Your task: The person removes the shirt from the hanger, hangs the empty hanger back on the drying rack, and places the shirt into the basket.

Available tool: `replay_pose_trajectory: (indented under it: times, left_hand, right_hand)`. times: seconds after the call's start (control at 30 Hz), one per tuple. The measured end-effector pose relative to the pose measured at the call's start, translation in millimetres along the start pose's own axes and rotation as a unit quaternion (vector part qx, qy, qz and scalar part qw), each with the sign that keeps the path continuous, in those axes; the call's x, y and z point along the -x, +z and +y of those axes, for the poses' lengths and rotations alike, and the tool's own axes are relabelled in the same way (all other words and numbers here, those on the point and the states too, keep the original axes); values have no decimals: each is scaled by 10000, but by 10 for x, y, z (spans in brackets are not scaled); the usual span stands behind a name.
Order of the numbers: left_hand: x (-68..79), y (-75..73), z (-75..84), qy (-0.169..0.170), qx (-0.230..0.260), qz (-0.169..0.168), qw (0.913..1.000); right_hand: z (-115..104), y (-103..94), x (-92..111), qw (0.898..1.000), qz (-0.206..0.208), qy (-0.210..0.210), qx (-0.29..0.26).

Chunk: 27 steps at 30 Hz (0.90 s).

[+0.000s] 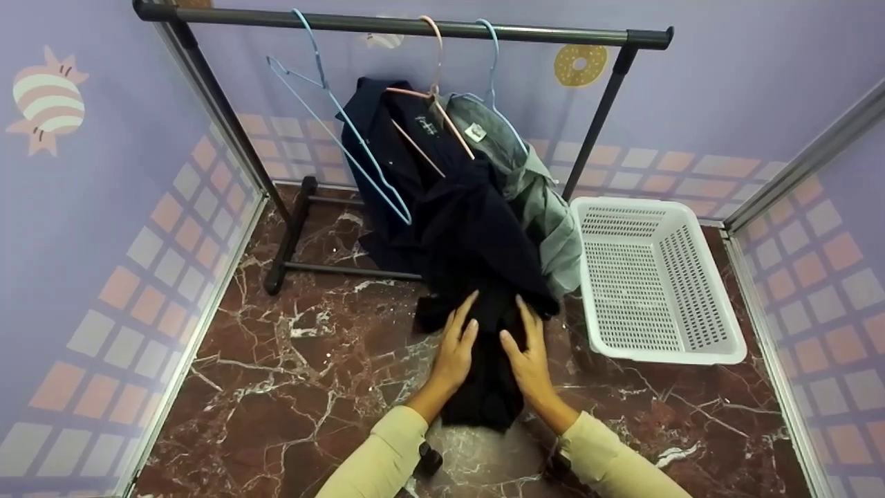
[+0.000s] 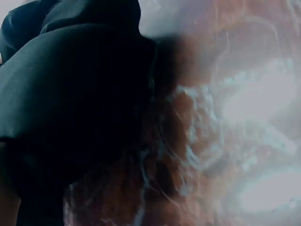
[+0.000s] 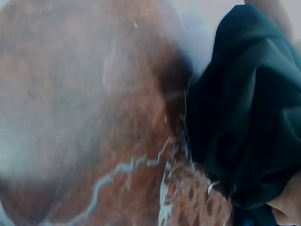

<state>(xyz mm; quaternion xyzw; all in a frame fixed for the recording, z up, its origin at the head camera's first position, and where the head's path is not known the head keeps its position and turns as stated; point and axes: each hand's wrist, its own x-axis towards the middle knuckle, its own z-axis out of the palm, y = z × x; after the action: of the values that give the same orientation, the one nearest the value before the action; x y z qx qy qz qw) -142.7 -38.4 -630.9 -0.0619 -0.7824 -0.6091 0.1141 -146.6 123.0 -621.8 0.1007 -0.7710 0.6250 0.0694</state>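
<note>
A black garment lies bunched on the floor, and its upper end merges with a dark navy cloth. My left hand rests along its left side, fingers fairly straight and thumb apart. On the other side my right hand touches it in the same way, with its fingertips on the dark cloth. The left wrist view shows the dark cloth close up. In the right wrist view, the folded cloth partly hides the hand. A navy collared shirt hangs beyond on a pink hanger.
A clothes rack stands at the back. On it hang a bare light-blue hanger and a grey-green shirt on another blue hanger. A white plastic basket sits at right on the marbled floor.
</note>
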Motion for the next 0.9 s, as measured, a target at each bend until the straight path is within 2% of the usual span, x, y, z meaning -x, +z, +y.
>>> replay_pose_trajectory:
  times: [0.1,0.27,0.4,0.53,0.8,0.9]
  left_hand:
    - [23,-19,144,204,46,105,9997]
    - [87,-52,418,630,36,343,9974]
    - [101,-58,627,1204,9,535,9913]
    - [75,-63,817,1672,29,579,9842]
    - [-6,-54,1151,1932,216,416,9800]
    - [-32,-46,1282,2123,277,399,9760]
  right_hand:
    - [-52,-23,40,9997,164,-167,-111]
    - [-281,-129,72,9991,44,-380,-171]
    - [-462,-248,56,9958,-123,-869,-254]
    - [-615,-368,7,9909,-163,-1259,-452]
    - [-921,-557,-72,9885,-211,-1413,-492]
    - [-1042,-623,-72,9856,-191,-1553,-640]
